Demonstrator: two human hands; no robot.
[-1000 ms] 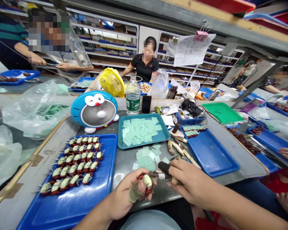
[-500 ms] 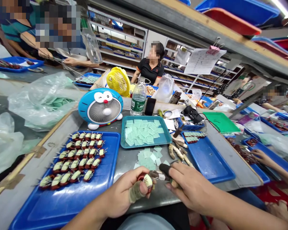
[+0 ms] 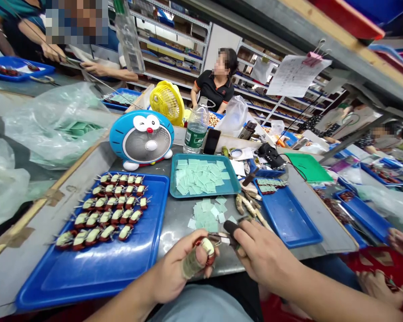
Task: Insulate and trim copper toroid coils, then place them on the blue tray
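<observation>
My left hand (image 3: 177, 264), its thumb wrapped in tape, is closed around a small coil (image 3: 208, 251) wound with reddish copper wire and faced with a pale piece. My right hand (image 3: 262, 254), with a dark cover on one finger, grips pliers (image 3: 219, 239). Their metal jaws reach the coil's right side; the handles are mostly hidden in my palm. Just beyond both hands, loose pale green squares (image 3: 204, 215) lie on the grey tabletop. Rows of similar coils (image 3: 107, 217) with wire ends sticking out stand in the blue tray (image 3: 87, 279) at left.
A teal tray (image 3: 206, 195) of green squares stands behind the loose ones. Farther back are a blue cartoon fan (image 3: 141, 138), a bottle (image 3: 195, 134) and a phone (image 3: 212, 141). Another blue tray (image 3: 290, 219) with some coils is at right. Other people's hands show at far right.
The camera view has shifted and tilted slightly. Both hands keep their hold, with the pliers' jaws still at the coil. At right, a co-worker's hand has moved away from the tray.
</observation>
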